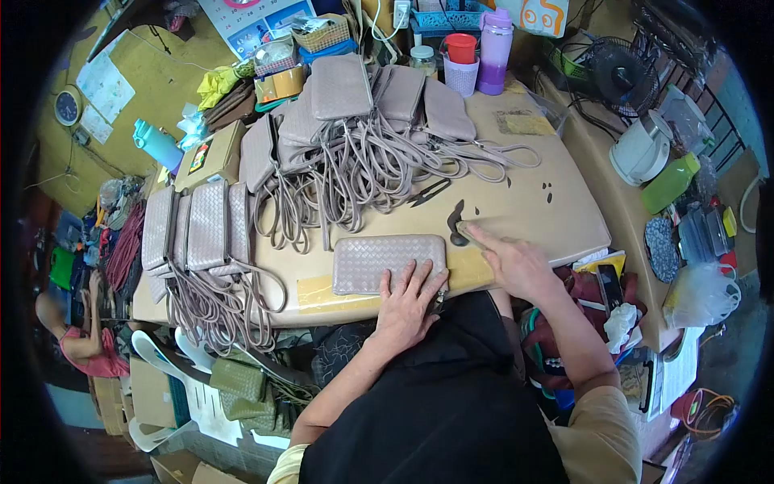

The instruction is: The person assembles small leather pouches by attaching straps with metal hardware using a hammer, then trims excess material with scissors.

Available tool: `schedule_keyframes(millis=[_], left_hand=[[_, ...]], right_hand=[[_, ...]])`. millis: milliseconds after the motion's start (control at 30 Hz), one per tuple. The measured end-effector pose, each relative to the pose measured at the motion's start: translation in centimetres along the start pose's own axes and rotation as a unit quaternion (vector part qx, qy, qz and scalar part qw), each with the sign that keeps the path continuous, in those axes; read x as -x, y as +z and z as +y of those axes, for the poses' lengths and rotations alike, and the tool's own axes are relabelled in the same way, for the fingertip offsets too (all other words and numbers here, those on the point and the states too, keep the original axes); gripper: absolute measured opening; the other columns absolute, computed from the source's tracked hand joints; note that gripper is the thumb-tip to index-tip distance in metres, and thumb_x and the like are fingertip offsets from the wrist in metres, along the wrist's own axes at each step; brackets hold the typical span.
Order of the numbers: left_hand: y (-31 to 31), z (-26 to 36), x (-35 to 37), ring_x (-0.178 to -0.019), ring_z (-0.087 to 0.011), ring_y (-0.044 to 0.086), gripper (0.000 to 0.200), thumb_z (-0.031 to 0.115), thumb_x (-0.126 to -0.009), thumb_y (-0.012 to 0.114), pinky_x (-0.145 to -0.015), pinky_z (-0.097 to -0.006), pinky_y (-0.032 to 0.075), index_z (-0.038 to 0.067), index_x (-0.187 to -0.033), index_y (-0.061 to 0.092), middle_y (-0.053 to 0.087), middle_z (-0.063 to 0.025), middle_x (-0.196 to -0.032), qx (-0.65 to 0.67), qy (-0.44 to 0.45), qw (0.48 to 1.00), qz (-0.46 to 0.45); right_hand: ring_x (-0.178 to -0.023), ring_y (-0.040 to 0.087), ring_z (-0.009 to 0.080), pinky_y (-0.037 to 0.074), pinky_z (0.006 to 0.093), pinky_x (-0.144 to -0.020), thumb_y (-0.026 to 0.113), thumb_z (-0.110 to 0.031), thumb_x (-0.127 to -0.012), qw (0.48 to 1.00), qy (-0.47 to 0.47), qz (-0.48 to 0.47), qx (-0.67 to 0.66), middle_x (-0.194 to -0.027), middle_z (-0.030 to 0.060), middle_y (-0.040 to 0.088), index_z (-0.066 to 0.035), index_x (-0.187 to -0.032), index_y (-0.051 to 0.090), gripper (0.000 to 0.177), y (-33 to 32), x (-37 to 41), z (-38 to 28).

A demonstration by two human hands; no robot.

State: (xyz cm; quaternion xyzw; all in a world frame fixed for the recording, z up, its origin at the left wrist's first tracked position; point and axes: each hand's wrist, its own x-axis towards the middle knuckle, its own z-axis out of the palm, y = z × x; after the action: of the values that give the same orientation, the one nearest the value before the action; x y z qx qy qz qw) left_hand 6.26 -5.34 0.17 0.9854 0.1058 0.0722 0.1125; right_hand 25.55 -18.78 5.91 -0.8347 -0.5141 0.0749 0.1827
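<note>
A taupe woven-pattern pouch (355, 262) lies flat on the tan work surface (556, 206) at its near edge. My left hand (409, 310) rests on the pouch's lower right part, fingers spread over it. To the right, my right hand (518, 264) is over the surface, its fingertips pointing left and smeared by motion. Those fingertips are close beside a dark, elongated piece (457, 226); I cannot tell whether they hold anything. Black thread snips (431, 192) lie a little above the pouch.
Similar pouches (339, 89) with long looped straps (355, 173) are piled at the back, and more pouches (205, 226) stand at left. A purple bottle (494, 52), a red cup (461, 48) and a fan (621, 77) are behind. Another person (89, 343) sits far left.
</note>
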Motion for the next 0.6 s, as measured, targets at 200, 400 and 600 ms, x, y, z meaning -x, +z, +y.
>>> schedule_keyframes(millis=[200, 400, 600], left_hand=[[0.2, -1.5, 0.9, -0.139, -0.0366, 0.025, 0.082, 0.027, -0.072, 0.076, -0.106, -0.0647, 0.019, 0.017, -0.144, 0.036, 0.032, -0.0142, -0.148, 0.098, -0.028, 0.994, 0.042], [-1.5, -3.1, 3.1, -0.139, -0.0423, 0.023, 0.068, 0.029, -0.070, 0.077, -0.099, -0.0756, 0.017, 0.021, -0.134, 0.052, 0.034, -0.0132, -0.148, -0.002, -0.176, 0.982, 0.063], [-0.3, -2.9, 2.9, -0.138, -0.0306, 0.032, 0.052, 0.029, -0.074, 0.074, -0.106, -0.0628, 0.018, 0.026, -0.124, 0.062, 0.050, 0.0000, -0.139, 0.065, -0.017, 0.995, 0.069]], right_hand=[[-0.071, 0.063, 0.0421, 0.050, 0.0514, -0.064, 0.053, -0.014, -0.090, 0.999, -0.013, 0.000, -0.030, -0.079, 0.0229, 0.063, -0.032, -0.144, 0.036, 0.060, 3.2, -0.3, 0.0], [-0.073, 0.062, 0.0422, 0.051, 0.0510, -0.067, 0.053, -0.014, -0.089, 0.996, -0.012, 0.054, -0.066, -0.081, 0.0225, 0.064, -0.033, -0.145, 0.034, 0.062, 2.8, -0.9, -1.4], [-0.078, 0.062, 0.0427, 0.051, 0.0497, -0.072, 0.054, -0.013, -0.089, 0.987, -0.048, 0.037, -0.147, -0.088, 0.0222, 0.065, -0.033, -0.144, 0.036, 0.061, 1.9, -2.6, -1.9]])
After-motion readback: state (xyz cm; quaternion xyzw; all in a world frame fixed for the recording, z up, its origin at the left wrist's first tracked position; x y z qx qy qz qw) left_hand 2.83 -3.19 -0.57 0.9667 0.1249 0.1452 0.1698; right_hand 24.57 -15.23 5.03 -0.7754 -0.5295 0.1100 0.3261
